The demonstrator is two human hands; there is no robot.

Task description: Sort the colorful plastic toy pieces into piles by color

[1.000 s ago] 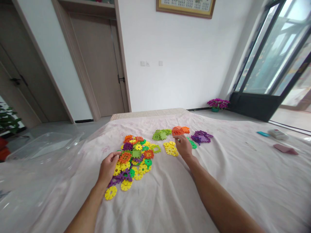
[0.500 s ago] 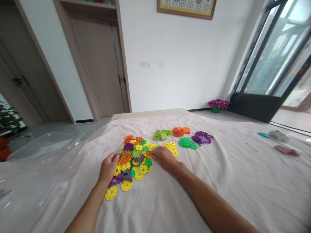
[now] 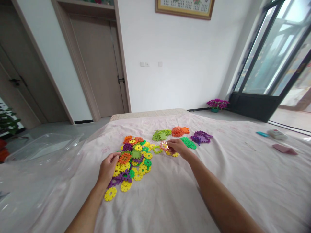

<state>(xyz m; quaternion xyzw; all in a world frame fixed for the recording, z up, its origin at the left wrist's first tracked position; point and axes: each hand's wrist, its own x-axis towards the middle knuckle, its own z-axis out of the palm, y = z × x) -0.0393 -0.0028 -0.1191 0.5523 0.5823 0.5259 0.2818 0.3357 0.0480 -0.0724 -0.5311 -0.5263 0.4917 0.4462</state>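
Observation:
My right hand pinches an orange toothed plastic disc just above the cloth, beside a small heap of yellow discs. Glare washes out part of that disc. Under and left of it lies a lime green toothed ring. At the left edge of a mixed pile, my left hand has its fingers drawn together against an orange square grid piece; what they hold, if anything, is hidden. The pile also has yellow discs, purple pieces and a green square.
Sorted heaps lie farther back: lime green, orange, green and purple. A clear plastic container stands at the left. A pink folded item and a blue item lie at the right.
My right hand has moved right from the pile's edge, lifting the orange disc toward the yellow heap. The lime green ring now shows. My left hand has stayed in place.

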